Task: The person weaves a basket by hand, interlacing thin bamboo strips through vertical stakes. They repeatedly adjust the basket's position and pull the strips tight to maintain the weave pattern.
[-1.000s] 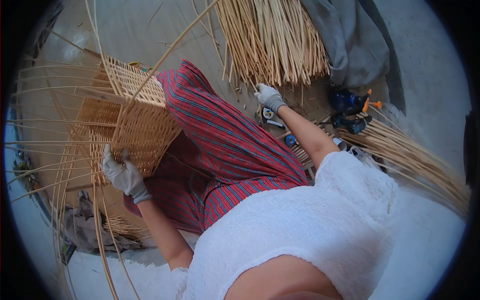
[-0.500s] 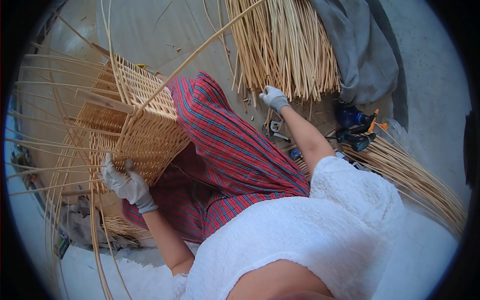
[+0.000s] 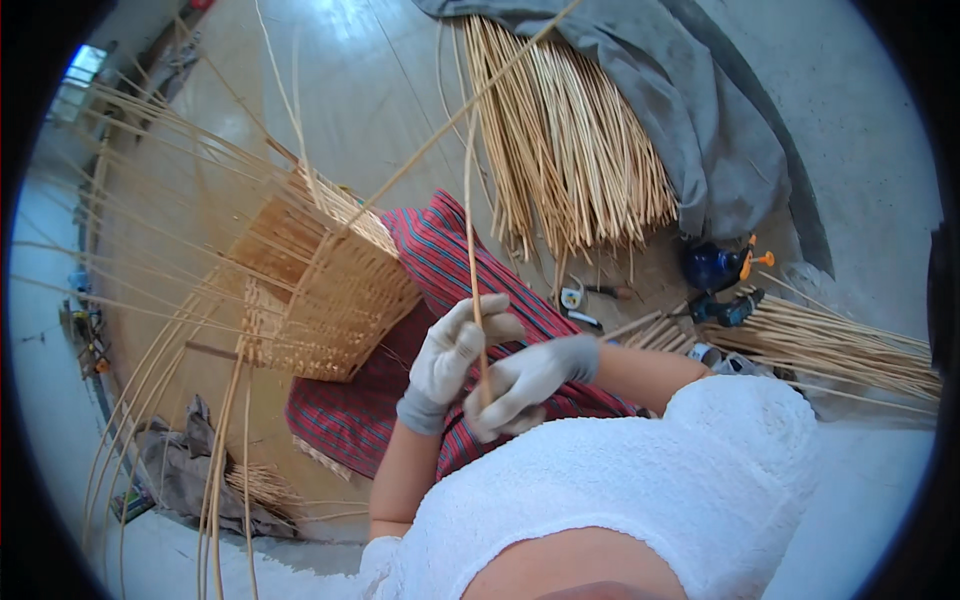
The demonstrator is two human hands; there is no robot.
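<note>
In front of my body I hold a peeled wicker rod (image 3: 470,210) roughly upright. My gloved left hand (image 3: 445,360) is closed round it, thumb and fingers pressed on the shaft. Just below, my gloved right hand (image 3: 535,385) is closed at the rod's lower end, its fingers slightly blurred. A partly woven wicker basket (image 3: 345,310) leans tilted against my lap at the left, on the red checked cloth (image 3: 340,425). Long loose stakes stick out from its open side to the left. Neither hand touches the basket.
A thick bundle of rods (image 3: 570,140) lies at the far right, partly under a grey cloth (image 3: 690,120). Nearer are a blue spray bottle (image 3: 708,265), a dark power tool (image 3: 735,308) and another rod bundle (image 3: 830,335). Crumpled grey fabric (image 3: 180,465) lies at the left.
My left hand has let go of the basket's edge and moved right to the rod. My right hand has come back from the far bundle to my lap, and both now hold the rod.
</note>
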